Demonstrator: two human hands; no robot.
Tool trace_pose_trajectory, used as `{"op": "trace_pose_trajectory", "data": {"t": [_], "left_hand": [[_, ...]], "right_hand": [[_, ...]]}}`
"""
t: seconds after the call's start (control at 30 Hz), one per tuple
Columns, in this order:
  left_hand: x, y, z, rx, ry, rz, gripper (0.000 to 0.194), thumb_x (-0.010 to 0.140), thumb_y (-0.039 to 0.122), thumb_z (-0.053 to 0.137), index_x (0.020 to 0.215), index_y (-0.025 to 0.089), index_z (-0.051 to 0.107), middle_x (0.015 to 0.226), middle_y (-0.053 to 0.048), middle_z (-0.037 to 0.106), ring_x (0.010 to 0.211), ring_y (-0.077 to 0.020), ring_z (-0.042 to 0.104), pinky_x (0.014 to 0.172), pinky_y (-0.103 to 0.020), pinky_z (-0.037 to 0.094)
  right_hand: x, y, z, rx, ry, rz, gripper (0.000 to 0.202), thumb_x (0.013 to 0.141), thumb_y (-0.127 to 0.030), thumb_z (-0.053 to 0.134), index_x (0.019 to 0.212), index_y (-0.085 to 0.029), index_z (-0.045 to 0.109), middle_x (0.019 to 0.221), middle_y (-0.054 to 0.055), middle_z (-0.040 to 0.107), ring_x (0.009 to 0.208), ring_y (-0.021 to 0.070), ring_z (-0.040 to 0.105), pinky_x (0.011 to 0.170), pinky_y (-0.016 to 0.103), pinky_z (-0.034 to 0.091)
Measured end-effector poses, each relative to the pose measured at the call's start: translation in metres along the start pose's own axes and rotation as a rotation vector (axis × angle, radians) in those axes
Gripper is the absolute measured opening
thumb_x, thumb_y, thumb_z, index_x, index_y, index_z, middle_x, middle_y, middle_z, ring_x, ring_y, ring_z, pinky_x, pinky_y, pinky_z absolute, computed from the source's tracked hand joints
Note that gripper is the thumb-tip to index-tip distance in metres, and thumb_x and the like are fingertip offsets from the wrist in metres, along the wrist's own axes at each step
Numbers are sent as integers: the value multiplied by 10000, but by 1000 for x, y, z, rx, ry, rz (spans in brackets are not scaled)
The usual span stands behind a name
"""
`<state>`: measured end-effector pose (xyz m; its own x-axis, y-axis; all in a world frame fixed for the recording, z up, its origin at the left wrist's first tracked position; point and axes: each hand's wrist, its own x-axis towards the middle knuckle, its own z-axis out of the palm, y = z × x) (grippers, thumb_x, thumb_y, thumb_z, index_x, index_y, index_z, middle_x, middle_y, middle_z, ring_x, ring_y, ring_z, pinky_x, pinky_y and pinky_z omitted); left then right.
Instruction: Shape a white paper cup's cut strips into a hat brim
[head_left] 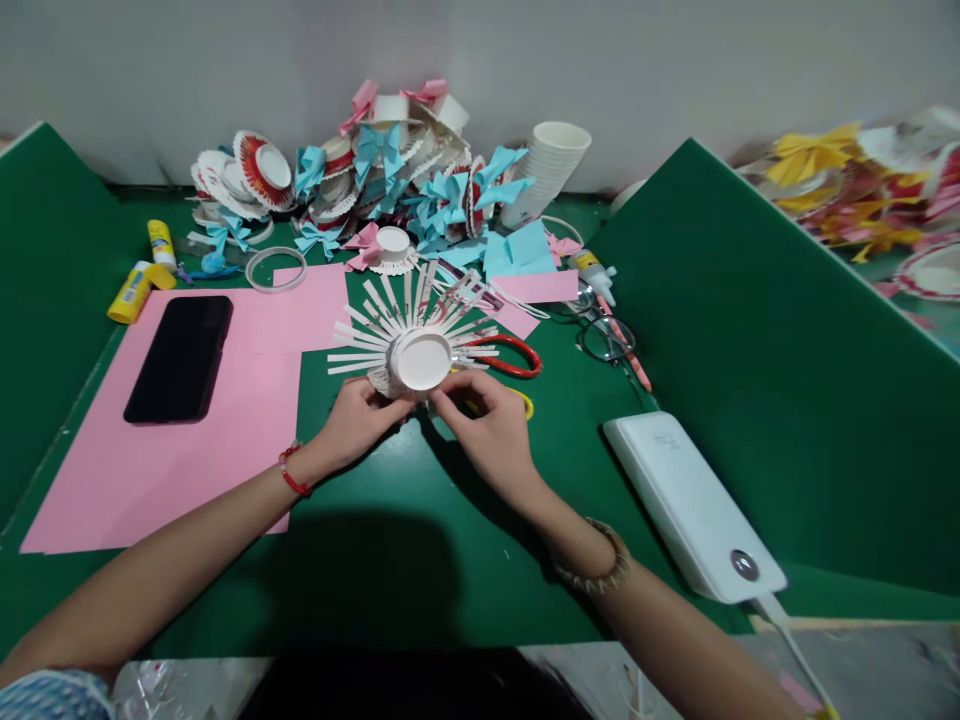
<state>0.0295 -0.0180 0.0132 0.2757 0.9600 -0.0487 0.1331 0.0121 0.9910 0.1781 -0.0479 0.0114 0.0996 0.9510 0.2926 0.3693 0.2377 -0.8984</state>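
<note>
With a white power bank (690, 500) near on the right, gripping a strip-cut paper cup (423, 360) with the fingers of the left hand (356, 420) and the right hand (495, 440), over the middle of the green counter (574, 440). Just past that, seeing a red scissors handle (537, 362) beside the cup and a black phone (180, 360) on pink paper (255, 440). Back by the wall (187, 60), seeing paper bows (379, 150) in a heap next to stacked cups (551, 165).

White cup (424, 360); pink paper (255, 400); green table (570, 450)
</note>
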Motion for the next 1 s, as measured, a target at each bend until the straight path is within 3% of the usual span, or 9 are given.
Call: {"op": "trace_pose_trajectory", "data": {"t": [0.13, 0.5, 1.0], "left_hand": [[1, -2, -1, -62, 2, -32, 148, 643, 251, 641, 590, 123, 588, 500, 5, 558, 472, -87, 489, 495, -216, 393], [1, -6, -4, -162, 6, -72, 214, 683, 298, 663, 598, 114, 596, 534, -10, 576, 505, -94, 510, 518, -228, 417], [2, -7, -8, -438, -81, -154, 180, 609, 243, 736, 655, 92, 649, 580, -26, 610, 499, -85, 516, 483, -214, 400]], "right_hand": [[1, -3, -1, -23, -21, -77, 75, 760, -149, 589, 695, -186, 582, 692, 14, 641, 651, 143, 591, 638, 286, 478], [-3, 2, -5, -419, 14, -593, 99, 841, -120, 525, 866, -174, 604, 823, 85, 666, 783, 190, 603, 678, 322, 465], [-1, 1, -10, -587, 37, -817, 158, 841, -77, 493, 879, -197, 589, 806, 69, 680, 724, 170, 593, 639, 302, 427]]}}
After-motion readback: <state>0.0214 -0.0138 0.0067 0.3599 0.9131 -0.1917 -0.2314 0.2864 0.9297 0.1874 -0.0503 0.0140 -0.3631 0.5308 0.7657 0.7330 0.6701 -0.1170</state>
